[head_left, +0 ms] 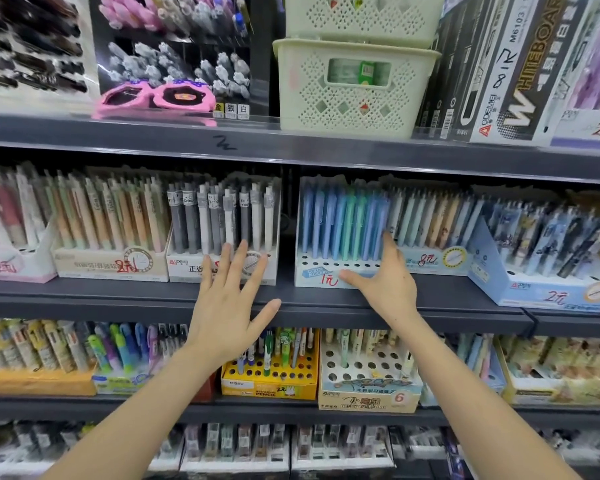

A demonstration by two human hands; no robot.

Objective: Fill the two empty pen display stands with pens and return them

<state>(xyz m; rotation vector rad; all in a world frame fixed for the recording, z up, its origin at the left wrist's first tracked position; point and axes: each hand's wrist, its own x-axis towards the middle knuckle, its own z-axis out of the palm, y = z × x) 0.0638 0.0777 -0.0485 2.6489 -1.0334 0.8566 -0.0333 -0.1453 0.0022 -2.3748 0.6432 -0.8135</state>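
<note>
The task looks close to finished. Two pen display stands sit side by side at the centre of the frame on the middle shelf [84, 296], with a dark gap between them. The grey-and-white stand [184, 268], left of centre, is packed with pens and shows no empty hole. The blue stand [312, 268], right of centre, holds blue and green pens [340, 220] in its rear rows, but two rows of holes along its front are bare. Whether those are meant to be filled I cannot tell. What seems left is squaring the stands into line.

The left hand [227, 306] is open with its fingers spread and holds nothing, its fingertips just in front of the grey-and-white stand. The right hand [388, 285] rests on the blue stand's right front corner. Its thumb stretches along the front label and a straight finger points up the side, so it seems to press, not clasp.

By count: two hands, two task stands, four shelf levels in view, two pale green baskets [354, 88] stacked at upper centre, and one pair of pink toy glasses [153, 95] at upper left.
</note>
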